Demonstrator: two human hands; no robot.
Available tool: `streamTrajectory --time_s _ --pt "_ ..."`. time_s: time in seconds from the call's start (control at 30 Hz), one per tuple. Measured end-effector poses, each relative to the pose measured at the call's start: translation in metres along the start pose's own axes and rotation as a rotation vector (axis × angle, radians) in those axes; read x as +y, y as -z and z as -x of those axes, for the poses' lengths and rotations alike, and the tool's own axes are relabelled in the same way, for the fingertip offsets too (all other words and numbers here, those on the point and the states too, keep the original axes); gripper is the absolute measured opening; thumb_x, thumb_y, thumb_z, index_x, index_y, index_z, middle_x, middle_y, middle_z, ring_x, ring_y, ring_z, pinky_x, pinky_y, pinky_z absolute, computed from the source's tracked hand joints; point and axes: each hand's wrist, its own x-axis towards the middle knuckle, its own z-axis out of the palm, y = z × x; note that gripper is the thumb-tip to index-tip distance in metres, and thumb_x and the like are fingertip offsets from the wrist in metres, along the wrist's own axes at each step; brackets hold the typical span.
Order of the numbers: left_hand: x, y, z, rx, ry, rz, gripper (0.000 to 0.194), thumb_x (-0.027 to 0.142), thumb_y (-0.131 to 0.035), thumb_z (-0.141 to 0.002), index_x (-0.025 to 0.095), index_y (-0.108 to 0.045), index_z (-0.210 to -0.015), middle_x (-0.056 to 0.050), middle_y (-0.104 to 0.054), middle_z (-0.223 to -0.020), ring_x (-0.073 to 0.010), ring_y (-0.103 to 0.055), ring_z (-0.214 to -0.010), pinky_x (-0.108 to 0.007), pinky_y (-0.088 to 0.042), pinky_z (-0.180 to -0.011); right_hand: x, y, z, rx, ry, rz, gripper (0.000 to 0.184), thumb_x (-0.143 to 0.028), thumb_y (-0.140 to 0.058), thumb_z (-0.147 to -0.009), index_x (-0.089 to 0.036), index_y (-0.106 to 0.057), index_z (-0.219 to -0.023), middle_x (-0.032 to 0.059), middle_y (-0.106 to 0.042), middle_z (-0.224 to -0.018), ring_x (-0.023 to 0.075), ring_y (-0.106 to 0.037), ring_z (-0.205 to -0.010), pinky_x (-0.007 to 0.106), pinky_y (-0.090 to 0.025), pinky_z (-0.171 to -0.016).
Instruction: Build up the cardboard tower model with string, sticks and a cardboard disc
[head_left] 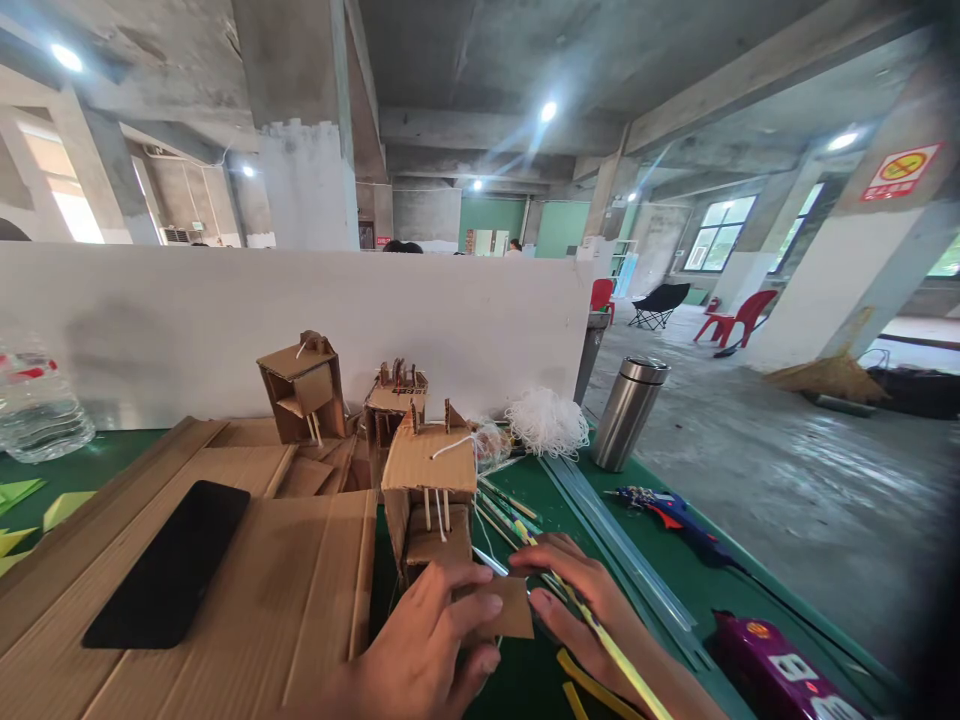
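My left hand [442, 635] pinches a small piece of cardboard [515, 607] between thumb and fingers. A slim yellow patterned stick, like a pencil [611, 650], runs through my right hand [581, 595], between thumb and index finger. By the right fingertips, a silvery strip [489, 562] shows partly; its kind is unclear. Just beyond my hands stands a cardboard box model [431, 460] with two upright tabs, wooden sticks and a white string [452, 448]. Two similar models, one open-fronted [300, 385] and one with notched pieces on top [397, 395], stand behind it.
A black phone [169, 565] rests on cardboard sheets [330, 580]. Rightward lie clear glue sticks [622, 550], a glue gun [679, 520] with its cord, and a purple device [784, 670]. White string [550, 422], a steel flask [630, 415] and a white partition [187, 320] stand behind.
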Motion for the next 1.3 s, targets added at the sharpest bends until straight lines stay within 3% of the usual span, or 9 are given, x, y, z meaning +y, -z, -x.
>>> streamTrajectory --time_s 1.0,1.3 --pt "-0.002 -0.003 0.003 -0.031 -0.013 -0.031 0.029 0.014 -0.038 -0.1 0.016 -0.038 -0.129 -0.019 -0.054 -0.12 -0.0266 -0.058 -0.11 -0.043 -0.056 -0.087 -0.007 0.002 -0.001 -0.041 0.061 0.023 0.021 -0.032 -0.049 -0.096 -0.022 -0.066 -0.102 0.0072 -0.065 -0.089 0.0233 -0.061 -0.086 0.033 -0.05 -0.076" --pt "0.002 -0.001 -0.002 -0.045 -0.029 0.008 0.038 0.005 -0.042 -0.091 0.016 -0.038 -0.128 -0.019 -0.055 -0.12 -0.0268 -0.059 -0.109 -0.043 -0.056 -0.087 -0.016 0.005 0.005 0.032 0.025 0.004 0.028 -0.042 -0.049 -0.096 -0.024 -0.069 -0.104 0.0083 -0.071 -0.096 0.0261 -0.066 -0.091 0.035 -0.052 -0.079"
